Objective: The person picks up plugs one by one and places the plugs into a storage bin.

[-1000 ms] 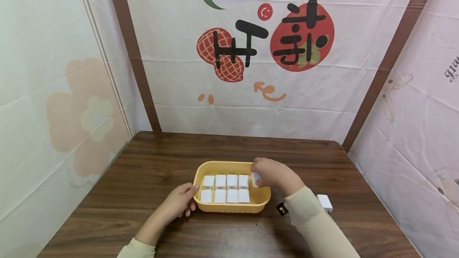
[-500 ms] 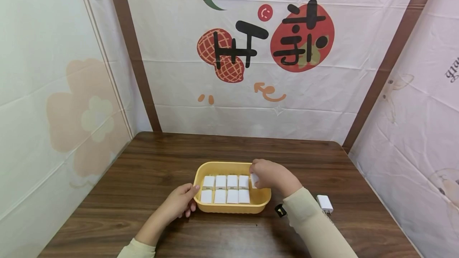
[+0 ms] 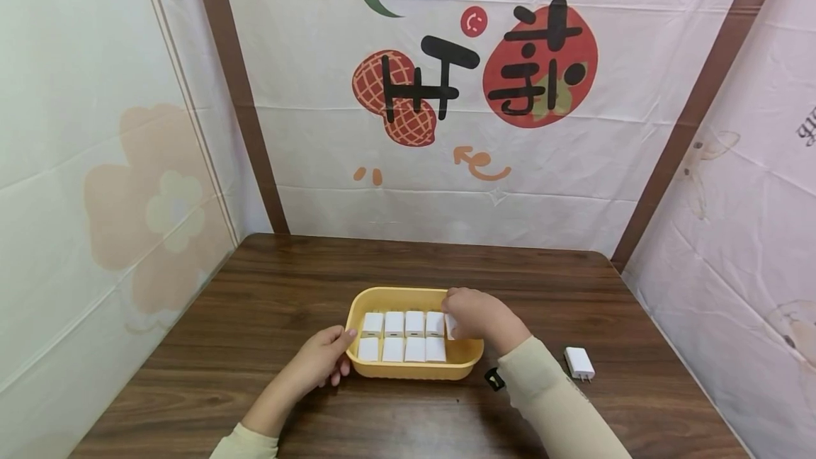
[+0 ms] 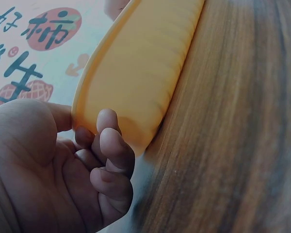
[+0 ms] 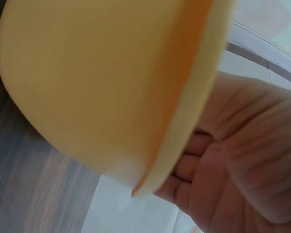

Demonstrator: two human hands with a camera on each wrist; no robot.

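Note:
A yellow plastic basket (image 3: 414, 371) stands on the table in the head view, with white charger plugs (image 3: 394, 349) standing in two rows inside it. At its left end, my left hand (image 3: 321, 358) pinches the rim, thumb over the edge and fingers outside; the left wrist view shows this hand (image 4: 72, 160) beside the wall. My right hand (image 3: 482, 319) reaches over the right end and pinches another white charger plug (image 3: 450, 327) beside the back row. In the right wrist view the basket wall (image 5: 97, 87) hides that plug and the fingertips of my right hand (image 5: 242, 160).
One more white charger plug (image 3: 579, 362) lies on the brown wooden table (image 3: 306, 268) to the right of my forearm, its metal prongs facing the front. Printed cloth walls (image 3: 382, 211) enclose the back and sides.
My right hand has lowered slightly with the charger plug, bringing it down beside the back row. My right forearm has shifted a little left, uncovering the loose plug's prongs. My left hand stays on the rim.

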